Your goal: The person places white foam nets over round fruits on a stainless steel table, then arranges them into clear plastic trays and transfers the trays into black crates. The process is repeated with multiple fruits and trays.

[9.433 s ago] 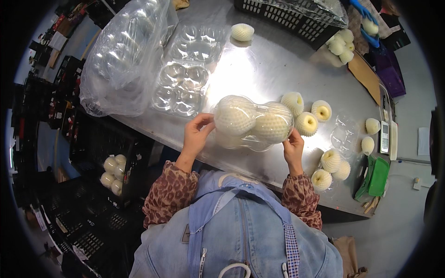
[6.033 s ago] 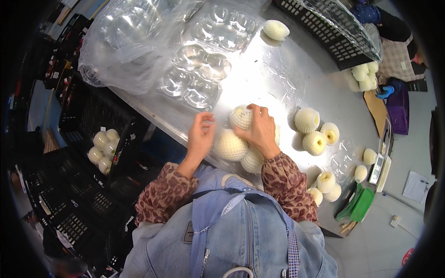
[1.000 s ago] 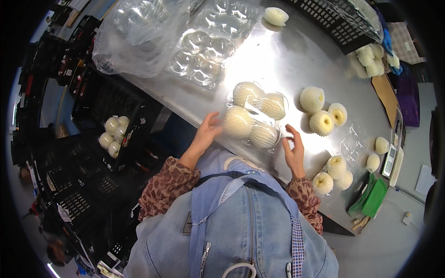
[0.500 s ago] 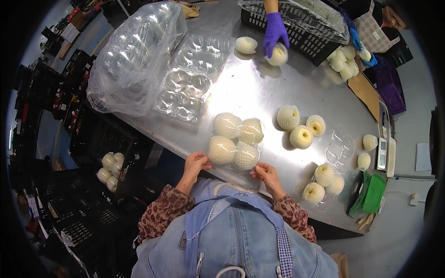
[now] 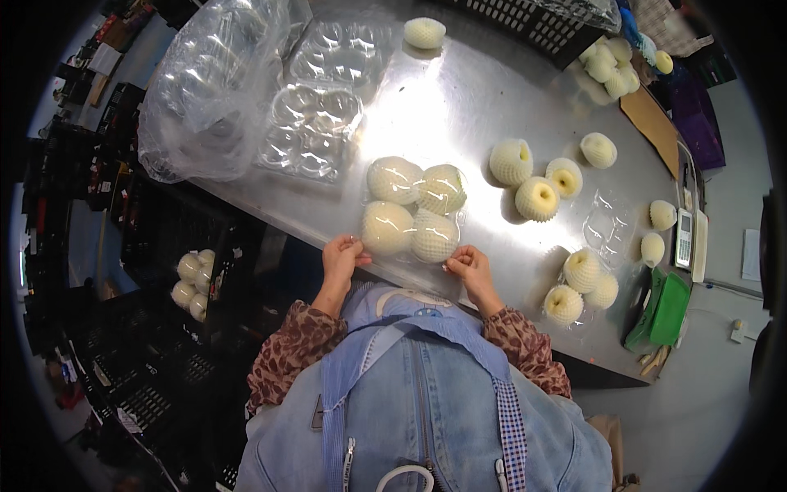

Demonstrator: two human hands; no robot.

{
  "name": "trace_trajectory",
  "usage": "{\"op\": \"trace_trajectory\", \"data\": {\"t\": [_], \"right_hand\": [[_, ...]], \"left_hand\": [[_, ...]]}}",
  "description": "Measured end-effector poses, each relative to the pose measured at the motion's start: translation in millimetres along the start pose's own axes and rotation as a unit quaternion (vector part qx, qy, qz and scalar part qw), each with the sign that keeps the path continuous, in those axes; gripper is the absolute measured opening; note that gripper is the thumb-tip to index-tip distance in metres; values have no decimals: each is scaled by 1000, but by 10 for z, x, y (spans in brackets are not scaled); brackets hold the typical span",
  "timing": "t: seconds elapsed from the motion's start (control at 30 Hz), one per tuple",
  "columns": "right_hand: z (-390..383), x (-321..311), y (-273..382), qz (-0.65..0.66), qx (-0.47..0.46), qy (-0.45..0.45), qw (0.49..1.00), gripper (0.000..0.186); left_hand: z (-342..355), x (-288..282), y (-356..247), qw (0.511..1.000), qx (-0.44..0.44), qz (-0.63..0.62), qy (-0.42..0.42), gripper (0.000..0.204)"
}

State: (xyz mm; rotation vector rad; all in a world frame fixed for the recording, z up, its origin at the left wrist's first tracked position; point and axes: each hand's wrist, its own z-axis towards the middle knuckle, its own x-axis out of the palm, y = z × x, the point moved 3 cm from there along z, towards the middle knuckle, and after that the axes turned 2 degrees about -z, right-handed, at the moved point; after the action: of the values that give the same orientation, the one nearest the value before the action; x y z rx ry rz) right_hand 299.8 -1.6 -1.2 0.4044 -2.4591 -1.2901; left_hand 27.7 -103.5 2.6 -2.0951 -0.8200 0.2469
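Note:
A clear plastic clamshell pack lies in front of me at the table's near edge. It holds several round fruits in pale foam nets, seen through its shiny lid. My left hand pinches the pack's near left corner between thumb and fingers. At the near right corner my right hand does the same, fingertips pressed together on the rim. What kind of fruit sits under the nets does not show clearly.
Empty clear clamshells and a plastic bag of more lie left. Foam-netted fruits stand right, some in an open clamshell. Beyond are a green tray, a scale and a black crate. Dark crates stand lower left.
The co-worker's purple-gloved hand has left the view, and a foam-netted fruit now lies at the right beyond the others. My view has shifted; both hands stay on the pack's corners.

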Motion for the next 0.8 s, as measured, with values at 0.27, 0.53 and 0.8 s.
{"op": "trace_trajectory", "data": {"t": [0.27,0.53,0.8], "right_hand": [[222,-296,437,-61,30,48,997,47],[769,-277,393,-104,10,-11,994,27],[564,-35,358,116,-1,73,991,29]], "left_hand": [[246,-129,-488,989,18,134,55,36],[657,237,-462,966,102,237,6,30],[124,244,-567,970,109,-119,183,49]]}}
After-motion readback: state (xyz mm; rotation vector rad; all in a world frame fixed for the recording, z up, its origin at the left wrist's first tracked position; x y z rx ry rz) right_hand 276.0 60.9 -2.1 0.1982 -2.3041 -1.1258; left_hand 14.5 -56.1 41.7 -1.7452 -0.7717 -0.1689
